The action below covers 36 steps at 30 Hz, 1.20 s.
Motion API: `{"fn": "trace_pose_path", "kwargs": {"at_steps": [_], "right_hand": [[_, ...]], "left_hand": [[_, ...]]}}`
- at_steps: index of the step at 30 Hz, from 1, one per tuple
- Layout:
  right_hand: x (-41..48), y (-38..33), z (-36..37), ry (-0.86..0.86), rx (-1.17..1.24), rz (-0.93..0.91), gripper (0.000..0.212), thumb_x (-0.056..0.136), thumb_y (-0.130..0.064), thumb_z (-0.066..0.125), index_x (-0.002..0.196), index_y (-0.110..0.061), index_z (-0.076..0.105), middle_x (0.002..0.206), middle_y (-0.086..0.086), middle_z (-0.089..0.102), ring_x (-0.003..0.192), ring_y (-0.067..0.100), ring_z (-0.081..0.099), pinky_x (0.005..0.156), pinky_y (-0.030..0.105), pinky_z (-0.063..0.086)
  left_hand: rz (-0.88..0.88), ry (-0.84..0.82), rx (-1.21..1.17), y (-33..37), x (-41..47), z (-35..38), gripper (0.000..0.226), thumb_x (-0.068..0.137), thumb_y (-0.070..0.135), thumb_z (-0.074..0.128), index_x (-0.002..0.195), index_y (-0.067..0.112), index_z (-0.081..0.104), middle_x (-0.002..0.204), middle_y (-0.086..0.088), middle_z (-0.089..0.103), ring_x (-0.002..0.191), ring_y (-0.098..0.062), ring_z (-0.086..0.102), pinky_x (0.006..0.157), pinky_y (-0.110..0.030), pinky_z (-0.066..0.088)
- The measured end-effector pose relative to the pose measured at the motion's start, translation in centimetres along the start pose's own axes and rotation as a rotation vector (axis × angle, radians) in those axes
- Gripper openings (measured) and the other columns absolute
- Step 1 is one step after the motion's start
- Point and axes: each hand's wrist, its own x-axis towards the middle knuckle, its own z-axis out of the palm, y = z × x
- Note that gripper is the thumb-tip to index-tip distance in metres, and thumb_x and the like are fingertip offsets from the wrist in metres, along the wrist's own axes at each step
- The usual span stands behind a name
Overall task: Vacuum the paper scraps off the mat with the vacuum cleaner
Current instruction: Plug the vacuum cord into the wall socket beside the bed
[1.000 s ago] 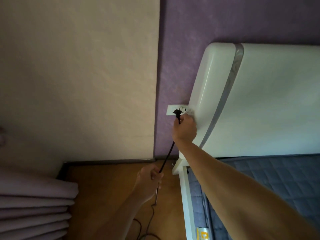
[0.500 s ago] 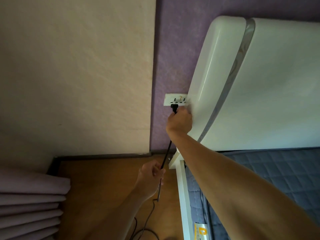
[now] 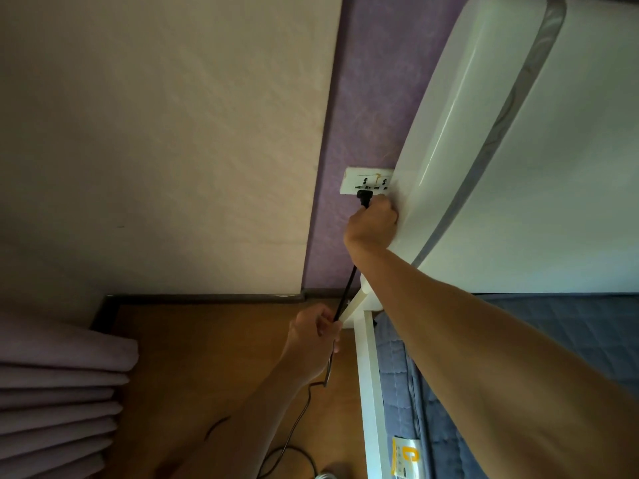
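Purple wall socket (image 3: 367,181), plug (image 3: 364,196) now seated, right hand (image 3: 373,224) gripping

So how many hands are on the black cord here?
2. The right hand grips the cord just below the plug at the wall socket; the left hand holds it lower down, above the floor.

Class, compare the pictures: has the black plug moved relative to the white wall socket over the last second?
No. The black plug stays at the lower edge of the wall socket, with the right hand just below it throughout; only the camera view shifted.
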Motion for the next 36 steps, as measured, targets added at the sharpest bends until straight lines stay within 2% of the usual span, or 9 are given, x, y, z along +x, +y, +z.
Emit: {"fn": "trace_pose_path", "kwargs": {"at_steps": [7, 20, 26, 29, 33, 36], "right_hand": [[0.1, 0.1, 0.4, 0.007, 0.054, 0.021, 0.027, 0.094, -0.004, 0.06, 0.12, 0.001, 0.06, 0.117, 0.018, 0.066, 0.109, 0.029, 0.064, 0.087, 0.034, 0.054], [1.2, -1.0, 0.1, -0.01, 0.019, -0.018, 0.032, 0.09, 0.004, 0.059, 0.121, 0.004, 0.058, 0.122, 0.021, 0.064, 0.115, 0.031, 0.062, 0.089, 0.035, 0.053], [1.5, -1.7, 0.1, -0.025, 0.008, 0.072, 0.03, 0.092, -0.005, 0.059, 0.121, -0.002, 0.058, 0.122, 0.015, 0.065, 0.113, 0.028, 0.062, 0.086, 0.034, 0.05], [1.5, -1.9, 0.2, -0.032, -0.027, 0.111, 0.029, 0.093, -0.009, 0.057, 0.121, -0.005, 0.055, 0.124, 0.013, 0.063, 0.115, 0.028, 0.06, 0.09, 0.034, 0.048], [1.5, -2.1, 0.3, -0.026, -0.079, 0.1, 0.029, 0.092, -0.005, 0.057, 0.121, -0.005, 0.057, 0.121, 0.013, 0.065, 0.112, 0.027, 0.063, 0.085, 0.034, 0.05], [1.5, -2.1, 0.1, -0.039, -0.074, 0.115, 0.031, 0.09, -0.005, 0.058, 0.121, -0.004, 0.056, 0.121, 0.015, 0.065, 0.113, 0.028, 0.062, 0.088, 0.035, 0.05]], "left_hand": [[-0.014, -0.004, -0.023, 0.1, 0.0, 0.6, 0.009, 0.098, 0.011, 0.058, 0.095, 0.002, 0.061, 0.073, -0.001, 0.063, 0.06, -0.012, 0.062, 0.052, -0.012, 0.046], [0.0, 0.029, -0.066, 0.6, 1.3, 1.3, 0.009, 0.098, 0.009, 0.058, 0.093, 0.001, 0.06, 0.073, -0.006, 0.064, 0.061, -0.013, 0.062, 0.052, -0.013, 0.048], [0.006, 0.067, -0.016, 0.6, 1.7, 1.4, 0.01, 0.097, 0.011, 0.06, 0.088, 0.006, 0.061, 0.07, -0.003, 0.064, 0.06, -0.011, 0.063, 0.052, -0.013, 0.047], [0.059, 0.119, 0.059, 0.6, 1.7, 1.2, 0.012, 0.097, 0.013, 0.061, 0.086, 0.006, 0.062, 0.07, 0.002, 0.064, 0.062, -0.012, 0.064, 0.052, -0.009, 0.046], [0.109, 0.186, 0.123, 0.8, 1.4, 1.0, 0.014, 0.095, 0.012, 0.062, 0.082, 0.008, 0.063, 0.068, 0.004, 0.061, 0.065, -0.015, 0.064, 0.055, -0.008, 0.045], [0.13, 0.215, 0.153, 1.0, 1.3, 1.1, 0.02, 0.094, 0.012, 0.063, 0.075, 0.016, 0.06, 0.063, 0.008, 0.058, 0.063, -0.012, 0.063, 0.054, -0.009, 0.043]]}}
